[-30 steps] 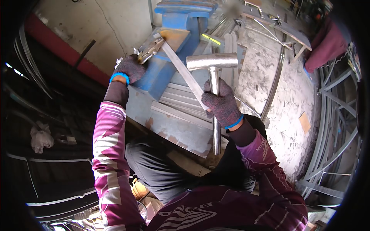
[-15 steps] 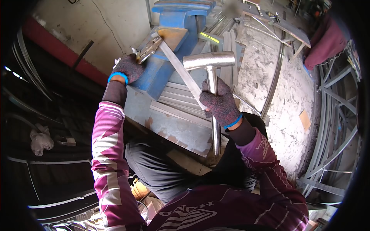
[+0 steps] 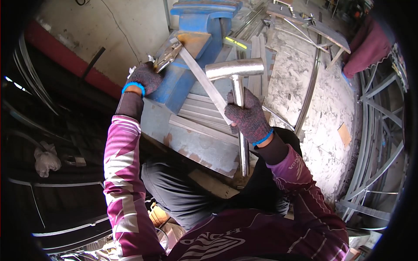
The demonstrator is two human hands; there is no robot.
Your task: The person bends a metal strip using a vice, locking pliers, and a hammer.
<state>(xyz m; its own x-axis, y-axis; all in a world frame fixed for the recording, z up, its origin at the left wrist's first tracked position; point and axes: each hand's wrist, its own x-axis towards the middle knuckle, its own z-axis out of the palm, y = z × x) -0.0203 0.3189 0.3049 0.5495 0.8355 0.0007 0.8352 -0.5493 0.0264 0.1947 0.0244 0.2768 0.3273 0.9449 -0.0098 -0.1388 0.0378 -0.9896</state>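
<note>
My left hand (image 3: 146, 78), in a dark knitted glove, is closed round the handles of locking pliers (image 3: 167, 56). The jaws of the pliers grip the upper end of a flat metal bar (image 3: 202, 78). This end lies over the rusty top of a blue vise (image 3: 174, 85). Gloved too, my right hand (image 3: 249, 114) is wrapped round the handle of a metal hammer (image 3: 235, 68), its head pointing up and away from me. The lower end of the bar meets the fingers of my right hand.
Several metal strips (image 3: 202, 114) lie on a grey metal plate (image 3: 191, 145) below the vise. A yellow level (image 3: 235, 42) is behind them. Metal frames (image 3: 383, 113) stand at the right. A person in dark red (image 3: 370, 45) is at the upper right.
The hammer head has shifted very slightly to the left. Both hands keep their holds, and the bar and pliers look almost unmoved.
</note>
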